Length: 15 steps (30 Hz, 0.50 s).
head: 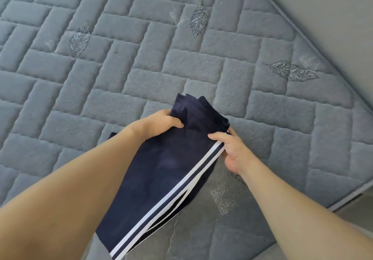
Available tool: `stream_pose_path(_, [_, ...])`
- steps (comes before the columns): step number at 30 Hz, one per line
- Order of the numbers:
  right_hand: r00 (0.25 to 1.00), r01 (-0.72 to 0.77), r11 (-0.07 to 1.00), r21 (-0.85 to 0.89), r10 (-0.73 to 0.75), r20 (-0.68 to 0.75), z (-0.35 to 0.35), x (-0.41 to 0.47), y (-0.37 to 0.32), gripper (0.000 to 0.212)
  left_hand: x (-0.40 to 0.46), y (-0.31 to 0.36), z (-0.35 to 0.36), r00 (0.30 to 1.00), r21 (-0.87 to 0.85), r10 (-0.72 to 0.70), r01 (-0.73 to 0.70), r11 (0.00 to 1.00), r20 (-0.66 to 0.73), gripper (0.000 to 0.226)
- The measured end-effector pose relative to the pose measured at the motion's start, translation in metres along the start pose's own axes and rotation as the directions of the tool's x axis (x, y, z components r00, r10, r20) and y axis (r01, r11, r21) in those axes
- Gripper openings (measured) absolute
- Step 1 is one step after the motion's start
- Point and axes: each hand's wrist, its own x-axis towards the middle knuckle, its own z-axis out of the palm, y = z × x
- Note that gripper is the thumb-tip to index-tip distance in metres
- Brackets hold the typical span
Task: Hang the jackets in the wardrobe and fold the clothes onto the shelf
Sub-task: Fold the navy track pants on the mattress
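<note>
one navy garment (165,171), two hands gripping it

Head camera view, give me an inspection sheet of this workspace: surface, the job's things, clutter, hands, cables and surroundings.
Surface: grey quilted bed cover with a brick-pattern stitch and embroidered leaves; a loose thread lies near its lower edge.
Job's things: navy blue trousers with two white side stripes, folded lengthwise, held up over the cover; lower end leaves the picture.
Clutter: nothing seen.
Hands: left hand grips the plain edge near the waistband; right hand pinches the striped edge.
Cables: nothing seen.
Surroundings: plain grey wall along the bed's right side; no wardrobe or shelf in view.
</note>
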Motion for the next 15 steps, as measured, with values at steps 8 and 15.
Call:
stream_pose_path(8, [0.950,0.181,0.978,0.103,-0.147,-0.275,-0.015,0.012,-0.018,0.038,0.031,-0.001,0.005,0.894,0.340,0.186,-0.041,0.940,-0.407,0.035])
stream_pose_path(15, [0.897,0.170,0.979,0.116,-0.105,-0.429,0.000,-0.014,0.012,0.067,0.012,-0.060,-0.019,0.895,0.493,0.097,0.147,0.858,-0.435,0.075])
